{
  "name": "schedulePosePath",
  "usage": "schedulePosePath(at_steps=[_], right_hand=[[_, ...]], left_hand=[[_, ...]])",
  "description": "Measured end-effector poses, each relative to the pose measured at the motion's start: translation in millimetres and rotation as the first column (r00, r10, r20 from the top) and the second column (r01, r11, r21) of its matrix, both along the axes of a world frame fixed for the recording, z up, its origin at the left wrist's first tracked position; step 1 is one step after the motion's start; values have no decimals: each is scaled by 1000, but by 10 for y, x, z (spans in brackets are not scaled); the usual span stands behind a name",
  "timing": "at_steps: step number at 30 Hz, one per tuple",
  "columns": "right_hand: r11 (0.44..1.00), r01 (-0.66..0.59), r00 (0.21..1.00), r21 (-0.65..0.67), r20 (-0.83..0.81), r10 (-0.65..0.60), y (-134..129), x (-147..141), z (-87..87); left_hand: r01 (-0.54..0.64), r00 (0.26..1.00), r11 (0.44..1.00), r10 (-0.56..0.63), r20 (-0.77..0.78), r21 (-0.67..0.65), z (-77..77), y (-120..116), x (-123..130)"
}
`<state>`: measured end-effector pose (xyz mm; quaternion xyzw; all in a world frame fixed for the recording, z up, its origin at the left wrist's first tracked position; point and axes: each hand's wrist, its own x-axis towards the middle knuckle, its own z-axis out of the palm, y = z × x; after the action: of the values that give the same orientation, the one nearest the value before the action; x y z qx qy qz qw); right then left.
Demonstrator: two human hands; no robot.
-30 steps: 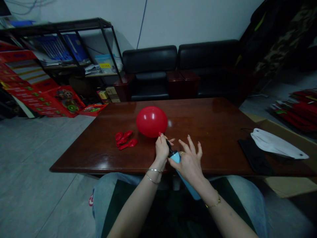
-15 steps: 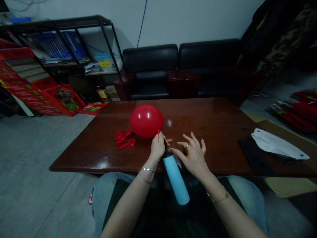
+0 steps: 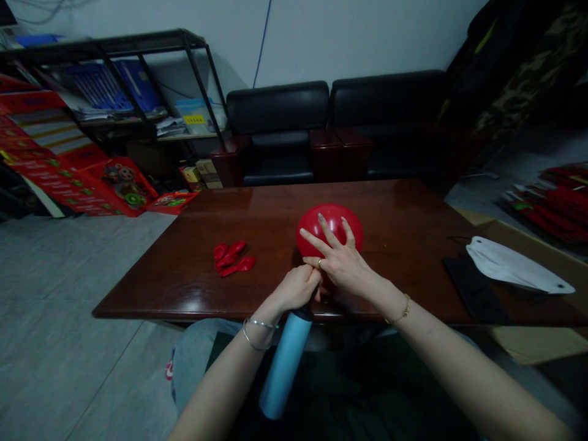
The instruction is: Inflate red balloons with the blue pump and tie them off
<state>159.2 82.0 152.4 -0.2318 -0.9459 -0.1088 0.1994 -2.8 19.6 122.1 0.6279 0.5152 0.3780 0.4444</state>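
My left hand (image 3: 297, 286) is closed around the black nozzle end of a light blue hand pump (image 3: 285, 365), which slants down toward my lap. An inflated red balloon (image 3: 353, 215) is just beyond my hands over the table; its neck is hidden by my fingers. My right hand (image 3: 344, 263) lies across the near side of the balloon with fingers spread. Its ringed finger reaches over my left knuckles, and the thumb is mostly hidden below. Several limp red balloons (image 3: 234, 257) are on the table to the left.
The brown wooden table (image 3: 151, 269) spans the front. At its right are a white strap-like item (image 3: 519, 266), a dark flat object (image 3: 473, 291) and an open cardboard box (image 3: 514, 236). Black sofas (image 3: 280, 113) stand behind; a shelf (image 3: 184, 43) and red boxes (image 3: 92, 177) are left.
The inflated balloon has moved right. The pump has swung, its lower end now pointing down-left. My right hand has come left from open air onto the balloon, beside my left hand.
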Motion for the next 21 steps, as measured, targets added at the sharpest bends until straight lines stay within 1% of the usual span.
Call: schedulePosePath(at_steps=[2, 5, 10, 13, 16, 19, 21], right_hand=[[1000, -20, 1000, 10, 18, 20, 2, 10, -19], [999, -43, 999, -8, 30, 44, -17, 28, -52], [996, -87, 995, -32, 44, 89, -69, 64, -109], [998, -63, 995, -18, 82, 65, -63, 92, -132], [1000, -21, 996, 15, 91, 19, -32, 110, -148], [999, -36, 996, -1, 80, 36, -6, 112, -172], [998, -58, 996, -36, 71, 60, 1, 112, -188]], left_hand=[[25, 1000, 999, -25, -4, -28, 4, -23, -10], [59, 998, 997, -60, -17, -57, -5, -48, -36], [121, 987, 990, -127, -98, -73, 34, -78, -117], [154, 968, 988, -152, -201, -6, 74, -73, -144], [178, 942, 981, -149, -299, 72, 95, -47, -147], [149, 941, 970, -81, -328, 190, 87, -17, -150], [120, 939, 967, -38, -341, 224, 69, -5, -159]])
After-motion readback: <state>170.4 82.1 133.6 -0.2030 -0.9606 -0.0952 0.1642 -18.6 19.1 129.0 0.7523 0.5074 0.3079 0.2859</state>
